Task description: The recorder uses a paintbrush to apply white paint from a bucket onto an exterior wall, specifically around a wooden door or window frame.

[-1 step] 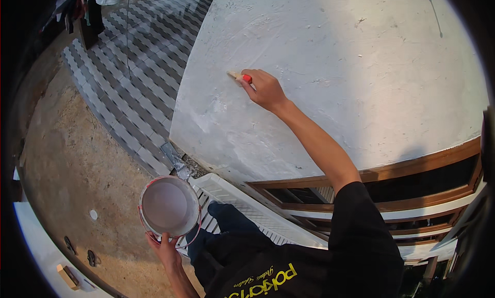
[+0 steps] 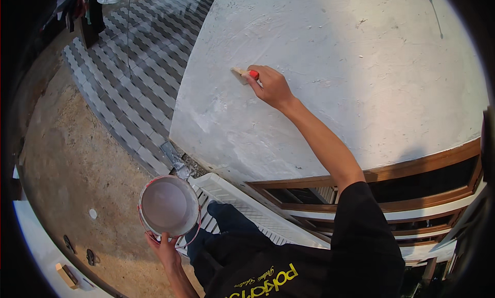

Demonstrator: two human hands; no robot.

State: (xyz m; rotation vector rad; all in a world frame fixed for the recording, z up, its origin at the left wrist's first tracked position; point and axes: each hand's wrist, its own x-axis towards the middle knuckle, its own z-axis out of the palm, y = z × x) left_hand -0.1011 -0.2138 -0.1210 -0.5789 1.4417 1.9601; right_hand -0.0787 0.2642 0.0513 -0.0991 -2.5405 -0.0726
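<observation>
My right hand point(image 2: 271, 86) is closed around the red handle of a paintbrush point(image 2: 240, 74). Its pale head meets the white wall point(image 2: 330, 92), which has a rough, patchy surface. Low on the left, my left hand point(image 2: 167, 250) grips the rim and side of a round paint bucket point(image 2: 197, 215), its fingers partly hidden beneath it. The bucket has a thin wire handle and holds greyish-white paint point(image 2: 165, 205). It is held well apart from the brush.
Beneath me is a white slatted bench point(image 2: 258, 223), with my leg over it. Brown-framed windows point(image 2: 423, 187) lie along the wall at right. Grey patterned paving point(image 2: 139, 66) and bare ground point(image 2: 72, 164) spread left. Dark sandals point(image 2: 91, 257) lie at lower left.
My right hand and the paintbrush have shifted slightly to the right along the wall, and the brush head now shows broader. My left hand and the bucket stay put.
</observation>
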